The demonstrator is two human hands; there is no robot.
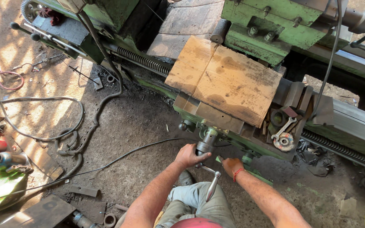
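I look down at a green lathe (271,25) with a wooden board (227,80) lying over its carriage. My left hand (189,155) is closed around the metal crank hub (206,142) on the carriage front. A shiny crank lever (212,185) hangs down from that hub between my forearms. My right hand (232,165), with a red thread on the wrist, rests against the apron just right of the hub; what its fingers hold is hidden. My knees in grey trousers (193,202) are below.
A spanner (284,128) and a round disc (284,142) lie in the tray right of the board. A lead screw (142,61) runs along the bed. Hoses and cables (77,139) trail over the dirt floor; a black cable (119,158) crosses towards me. Scrap parts (1,162) sit at left.
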